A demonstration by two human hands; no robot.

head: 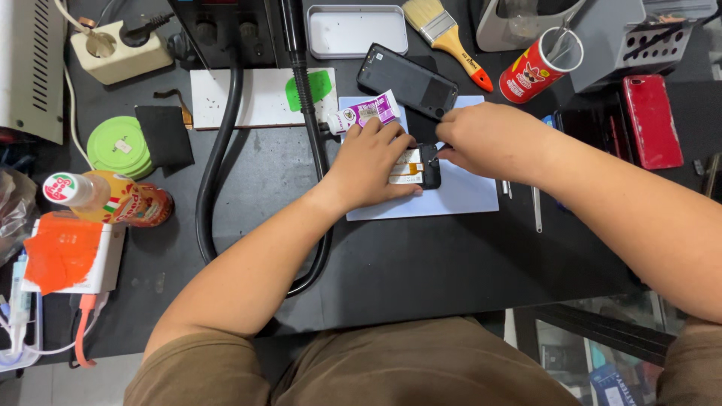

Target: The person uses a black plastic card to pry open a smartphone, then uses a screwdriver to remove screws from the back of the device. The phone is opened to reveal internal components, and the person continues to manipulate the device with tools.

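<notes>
**Two hands at work on a small opened device on a pale blue mat**

The left hand [374, 164] lies palm-down with its fingers curled over a small device [421, 167], pinning it flat; a white-and-orange part and a black end show beneath the fingertips. The right hand [492, 139] comes in from the other side, thumb and forefinger pinched on a small dark tool or part at the device's black end; the pinched item is too small to identify. The device rests near the middle of the pale blue mat [470, 195], just below a dark phone back cover [407, 80] and beside a purple-and-white tube [366, 113].

Judged from the grip, the step is done well if the left hand keeps even downward pressure so the device cannot slide on the mat, while the right hand works with a light, steady pinch, wrist supported on the bench.

The surface is a black workbench [421, 263]. On it lie a thick black hose [218, 150], a white board [256, 94], a paintbrush [447, 34], a red cylindrical can [535, 69] holding tools, a red phone [651, 120], a metal tray [357, 30], green tape rolls [119, 144] and a power strip [120, 51]. The room beyond is scarcely visible.
</notes>
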